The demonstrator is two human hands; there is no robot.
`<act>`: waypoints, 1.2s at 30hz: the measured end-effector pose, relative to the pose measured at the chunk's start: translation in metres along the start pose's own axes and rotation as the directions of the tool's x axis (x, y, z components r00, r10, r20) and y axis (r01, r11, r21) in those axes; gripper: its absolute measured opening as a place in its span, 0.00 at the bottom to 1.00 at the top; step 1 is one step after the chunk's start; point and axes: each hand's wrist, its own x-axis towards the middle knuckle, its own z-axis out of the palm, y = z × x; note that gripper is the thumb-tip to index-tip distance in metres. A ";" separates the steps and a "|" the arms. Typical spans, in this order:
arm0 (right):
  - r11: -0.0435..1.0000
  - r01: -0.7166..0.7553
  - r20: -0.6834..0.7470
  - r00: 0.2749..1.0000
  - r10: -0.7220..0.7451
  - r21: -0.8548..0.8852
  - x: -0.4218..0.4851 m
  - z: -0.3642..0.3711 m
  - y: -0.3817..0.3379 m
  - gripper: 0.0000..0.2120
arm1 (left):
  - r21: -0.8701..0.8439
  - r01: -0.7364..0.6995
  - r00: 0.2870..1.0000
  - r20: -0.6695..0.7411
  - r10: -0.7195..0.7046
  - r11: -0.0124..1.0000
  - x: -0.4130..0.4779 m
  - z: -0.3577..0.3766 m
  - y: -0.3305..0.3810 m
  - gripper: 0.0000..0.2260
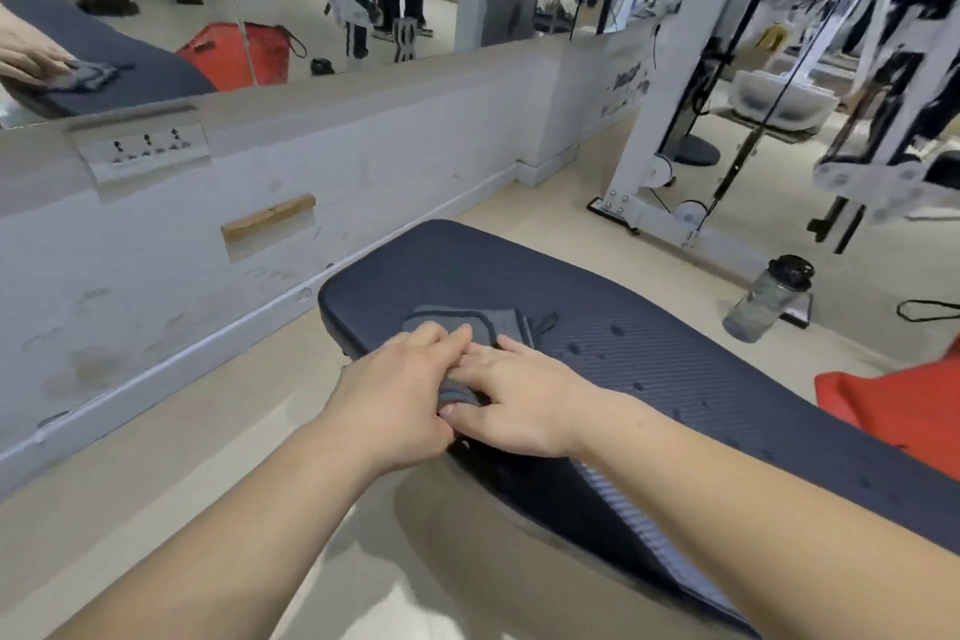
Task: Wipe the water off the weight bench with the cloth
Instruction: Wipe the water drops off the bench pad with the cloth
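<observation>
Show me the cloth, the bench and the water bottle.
cloth (470, 320), head view, flat folded part near its far edge.
bench (691, 348), head view, bare pad right of the cloth.
bottle (763, 307), head view, clear body.

A folded grey cloth (467, 325) lay on the far end of the dark padded weight bench (701, 369), with water droplets (618, 330) to its right. The left hand (400, 390) and right hand (519, 400) rested side by side on the cloth. A clear plastic bottle (769, 299) stood on the floor (545, 203) beyond the bench.
</observation>
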 end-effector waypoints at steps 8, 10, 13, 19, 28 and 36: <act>0.799 -0.563 -0.311 0.737 0.601 0.212 -0.102 -0.026 0.090 0.17 | 0.392 0.285 0.958 -0.078 -0.278 0.874 0.016 0.002 0.025 0.20; 0.752 -0.614 -0.339 0.673 0.657 0.240 -0.108 -0.018 0.113 0.16 | 0.454 0.305 0.950 -0.083 -0.301 0.837 0.018 0.009 0.046 0.21; 0.726 -0.648 -0.238 0.686 0.687 0.229 -0.102 -0.013 0.122 0.18 | 0.372 0.253 0.962 -0.004 -0.271 0.893 0.013 0.021 0.069 0.23; 0.753 -0.628 -0.177 0.732 0.658 0.196 -0.103 -0.025 0.138 0.17 | 0.393 0.290 0.956 -0.088 -0.278 0.872 0.023 0.018 0.056 0.21; 0.709 -0.640 -0.193 0.687 0.701 0.297 -0.101 -0.025 0.135 0.19 | 0.476 0.083 0.985 0.092 -0.144 0.875 -0.032 0.042 0.128 0.34; 0.716 -0.628 -0.211 0.689 0.694 0.306 -0.106 -0.025 0.140 0.17 | 0.488 0.273 0.950 -0.001 -0.313 0.829 0.006 0.036 0.111 0.32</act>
